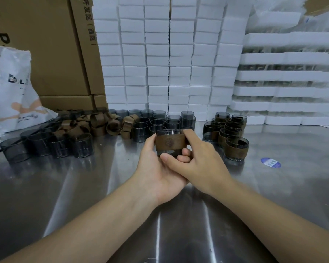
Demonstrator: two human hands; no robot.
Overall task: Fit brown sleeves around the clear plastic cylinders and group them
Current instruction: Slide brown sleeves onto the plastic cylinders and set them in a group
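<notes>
Above the middle of the steel table (103,186) I hold a clear cylinder (169,132) with a brown sleeve (169,142) wrapped round its middle. My left hand (156,164) grips its left side and underside. My right hand (199,156) grips its right side, thumb across the front below it. Several sleeved cylinders (230,133) stand grouped to the right. Bare cylinders (156,122) stand behind my hands, and more bare cylinders (49,143) stand at the left. A heap of loose brown sleeves (95,124) lies at the back left.
White foam boxes (160,54) are stacked as a wall behind the table, with foam trays (285,76) at the right. Cardboard cartons (51,44) and a white plastic bag (17,95) stand at the back left. A blue sticker (270,162) lies on the table at the right.
</notes>
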